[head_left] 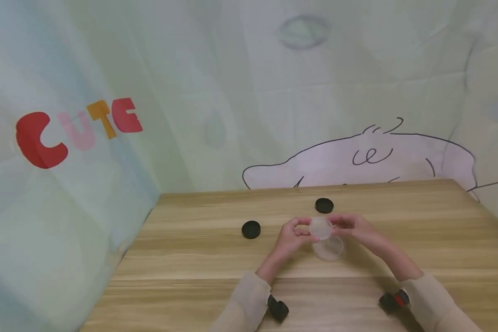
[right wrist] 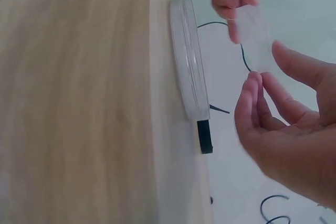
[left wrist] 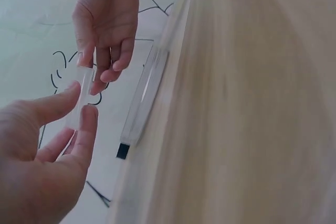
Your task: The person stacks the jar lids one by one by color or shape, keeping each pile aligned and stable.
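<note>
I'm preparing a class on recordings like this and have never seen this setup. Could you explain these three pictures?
There is no robot here: a person works with two bare hands, the left hand and the right hand. The widest picture comes from a camera worn on the head. The others come from a camera on each wrist; in those, the table looks turned on its side. On it lie two black discs and a clear round piece. Both hands pinch a smaller clear disc, raised above that clear piece.
</note>
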`<state>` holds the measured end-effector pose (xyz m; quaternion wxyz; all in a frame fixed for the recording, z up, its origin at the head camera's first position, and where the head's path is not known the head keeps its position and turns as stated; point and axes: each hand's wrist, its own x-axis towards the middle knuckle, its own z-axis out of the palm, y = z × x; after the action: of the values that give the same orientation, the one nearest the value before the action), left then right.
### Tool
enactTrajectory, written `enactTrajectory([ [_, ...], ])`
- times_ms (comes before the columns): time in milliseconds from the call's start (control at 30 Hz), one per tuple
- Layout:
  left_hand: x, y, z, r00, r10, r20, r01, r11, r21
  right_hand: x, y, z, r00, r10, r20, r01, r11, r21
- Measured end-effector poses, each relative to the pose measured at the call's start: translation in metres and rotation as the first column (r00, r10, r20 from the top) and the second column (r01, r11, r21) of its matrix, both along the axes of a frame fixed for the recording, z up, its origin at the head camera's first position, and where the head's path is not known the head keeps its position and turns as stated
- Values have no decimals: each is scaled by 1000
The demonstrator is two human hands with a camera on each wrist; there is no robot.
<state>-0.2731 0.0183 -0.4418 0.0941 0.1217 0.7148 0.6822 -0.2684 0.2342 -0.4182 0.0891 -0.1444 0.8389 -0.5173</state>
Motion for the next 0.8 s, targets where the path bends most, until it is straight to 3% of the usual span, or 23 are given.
enactTrajectory([
  [133,2,5,-7,997,25,-79,-34,992,-117,-1,7,-4,999,25,-23,-25,999,29],
  [267,4,10,-13,981,50,-188,-97,964,-246,-5,16,-11,997,78,-22,-76,996,51],
  [467,7,15,-18,977,26,-213,-102,929,-356,-9,27,-21,991,126,46,-129,991,45],
  [800,9,12,-21,964,-51,-262,-65,907,-415,-9,26,-25,986,164,6,-164,983,86],
])
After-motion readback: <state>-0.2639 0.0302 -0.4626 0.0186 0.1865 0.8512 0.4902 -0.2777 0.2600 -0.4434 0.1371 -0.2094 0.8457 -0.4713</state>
